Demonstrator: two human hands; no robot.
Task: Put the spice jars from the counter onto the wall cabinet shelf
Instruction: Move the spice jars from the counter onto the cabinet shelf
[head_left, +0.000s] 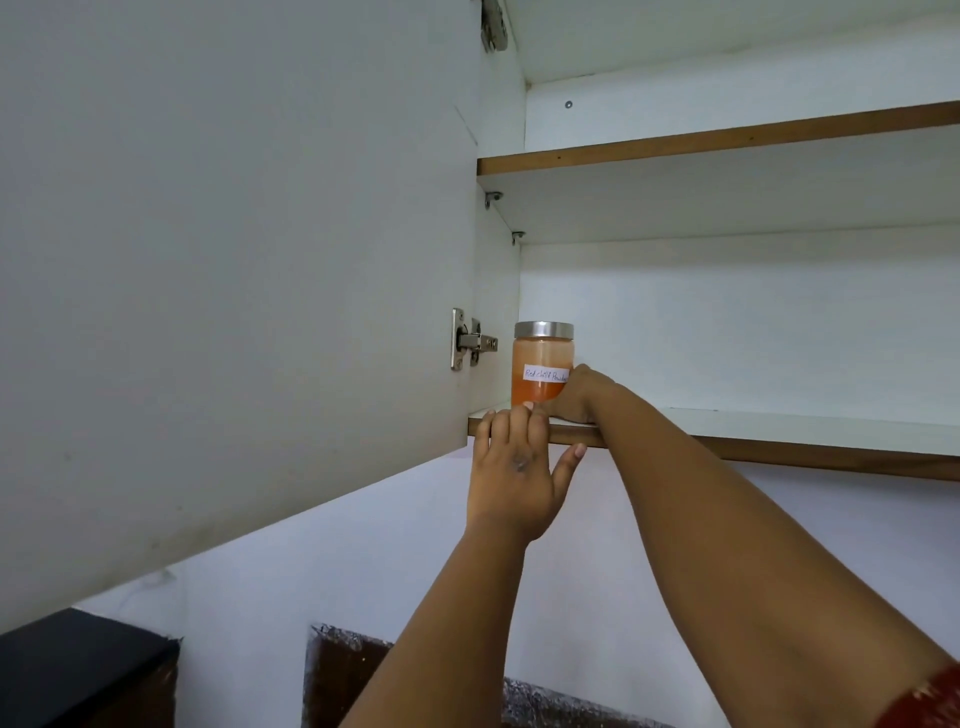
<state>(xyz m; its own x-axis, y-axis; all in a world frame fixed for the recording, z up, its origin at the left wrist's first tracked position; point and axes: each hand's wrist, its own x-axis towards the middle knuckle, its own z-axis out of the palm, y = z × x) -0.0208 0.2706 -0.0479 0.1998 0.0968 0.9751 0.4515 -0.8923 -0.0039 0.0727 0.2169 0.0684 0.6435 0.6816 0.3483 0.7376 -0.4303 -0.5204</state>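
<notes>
A glass spice jar (540, 358) with a steel lid and orange-red powder stands upright at the left end of the lower cabinet shelf (779, 423). Its white label reads "Red chilli Powder". My right hand (576, 395) is wrapped around the jar's lower right side. Just below the jar, my left hand (514, 467) rests on the shelf's front edge with fingers spread, their tips touching the lip.
The white cabinet door (234, 260) hangs open on the left, held by a metal hinge (470, 340). An upper shelf (727, 140) sits above. Below are a white wall, a dark object (78, 670) at lower left and a brown patch (353, 675).
</notes>
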